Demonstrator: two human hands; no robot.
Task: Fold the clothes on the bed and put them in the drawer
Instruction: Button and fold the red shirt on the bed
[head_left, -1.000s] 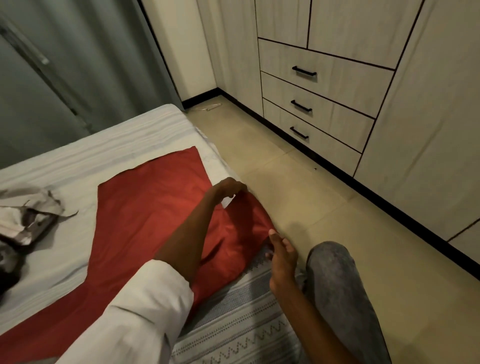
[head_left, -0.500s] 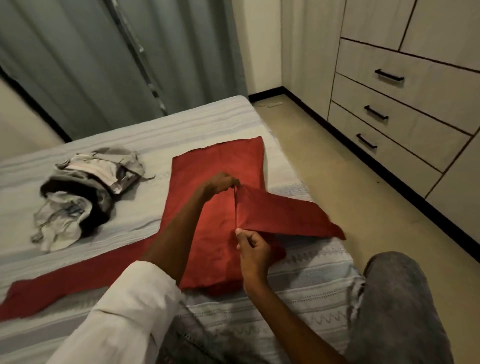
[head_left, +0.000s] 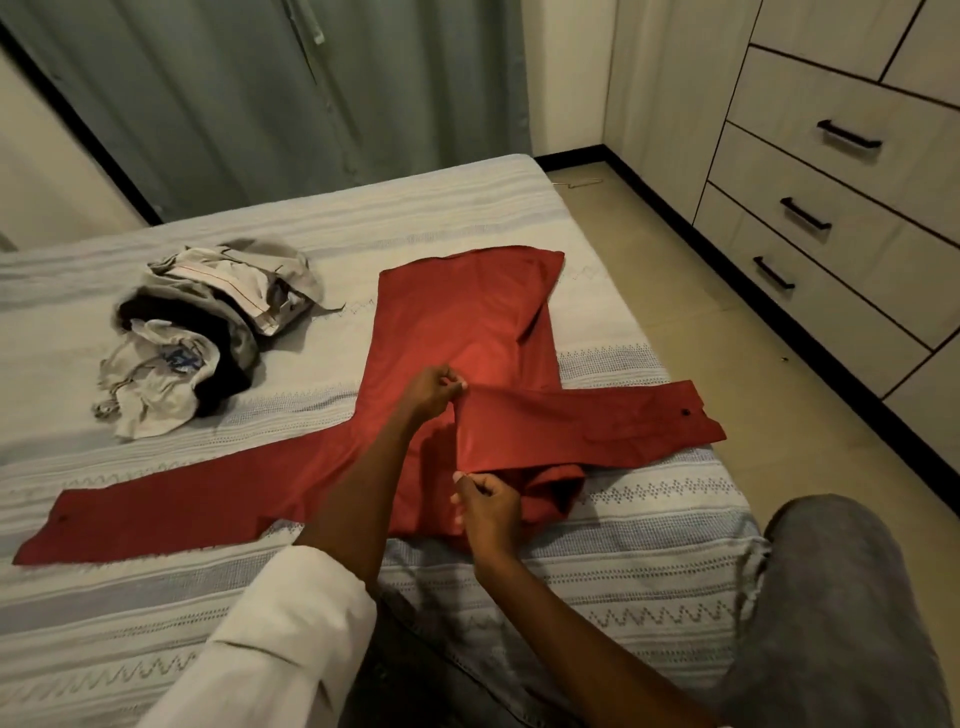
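We see a red shirt (head_left: 467, 332) lying flat on the bed (head_left: 649, 582), its body running away from us toward the curtain (head_left: 260, 93). One sleeve stretches far to the left across the bedcover, with a dark button near its cuff. The other sleeve is folded over the body and points to the right, where its cuff reaches the edge of the bed.

The left hand (head_left: 431, 387) pinches the far end of the fold edge of this sleeve — its fingers are curled, with the thumb and fingertips closed on the cloth. The right hand (head_left: 488, 506) pinches the near end of the same edge, fingers curled in and narrow. Between the two hands the fold edge runs almost straight. The left arm wears a white sleeve (head_left: 270, 639) pushed up the forearm; the right forearm is bare.

To the left of the shirt, apart from it, lies a pile (head_left: 208, 332) of unfolded clothes in grey, white and black.

On the right, across the floor (head_left: 727, 322), stands a wardrobe with three drawers (head_left: 826, 208) — all are closed, each with a dark handle. A knee (head_left: 841, 597) in grey jeans shows at the lower right, beside the bed.
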